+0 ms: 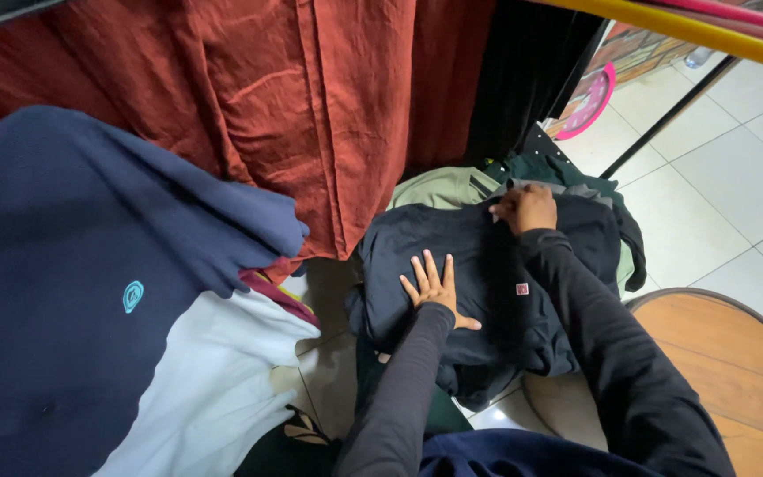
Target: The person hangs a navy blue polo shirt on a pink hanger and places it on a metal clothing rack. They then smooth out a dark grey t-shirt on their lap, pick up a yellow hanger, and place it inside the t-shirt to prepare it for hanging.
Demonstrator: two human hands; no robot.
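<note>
Head view, frame centre: my left hand flat, open on dark shirt; right hand pinching its far edge.

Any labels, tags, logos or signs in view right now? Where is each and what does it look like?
Small square red patch: on the dark garment, between left hand and right hand.
Round teal logo: on the navy-and-white sweatshirt, at left.
Pink round object: on the floor beyond the clothes; unclear what it is.

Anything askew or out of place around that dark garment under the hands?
Nothing damaged or spilled. The dark garment is rumpled, its lower edge bunched and hanging off the pile. The left hand lies flat on it; the right hand grips its top edge.
</note>
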